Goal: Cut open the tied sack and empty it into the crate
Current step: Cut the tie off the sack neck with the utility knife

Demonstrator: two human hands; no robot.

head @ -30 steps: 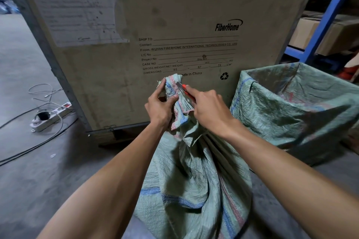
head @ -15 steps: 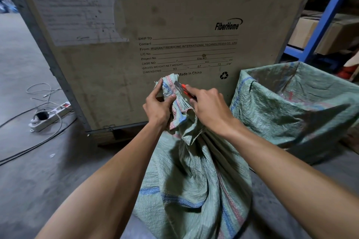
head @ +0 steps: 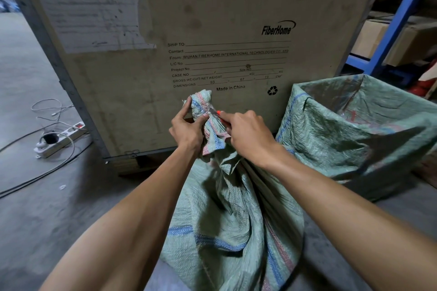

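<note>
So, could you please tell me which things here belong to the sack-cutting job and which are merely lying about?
In the job:
tied sack
utility knife in right hand
left hand gripping the sack's neck
sack-lined crate

Lying about:
FiberHome shipping case
power strip
blue shelving

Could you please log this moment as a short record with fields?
sack: green woven sack upright on the floor, neck bunched
left hand: left hand grips the neck
right hand: right hand holds a red cutter, blade at the neck
container: sack-lined crate open, right of the sack
backdrop: FiberHome case
floor: power strip
</note>
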